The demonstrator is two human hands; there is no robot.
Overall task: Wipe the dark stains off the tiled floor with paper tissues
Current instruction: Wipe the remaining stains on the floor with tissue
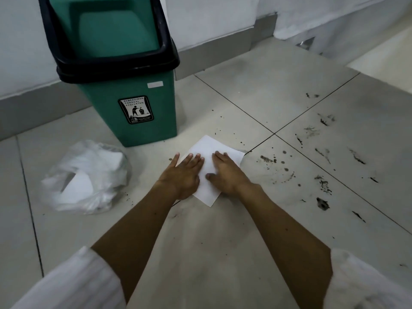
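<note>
Tissue (211, 166), one white sheet, lies flat on the tiled floor (223, 241) straight ahead of the person, pinned under both hands. Nearest the camera, two bare forearms reach out from white sleeves (73, 284). The left hand (182, 172) presses the sheet's left edge with fingers straight and spread; the right hand (225, 172) lies flat on its right half, fingers extended. Just right of the sheet sit dark stains (268, 159), and more streaks (323, 184) scatter across the tiles further right. To the left rests a white plastic bag (87, 177) of tissues. Beyond stands a green bin (131, 85) against the wall. Risk: a dry, thin sheet may tear or smear the marks wider if dragged under uneven pressure.
</note>
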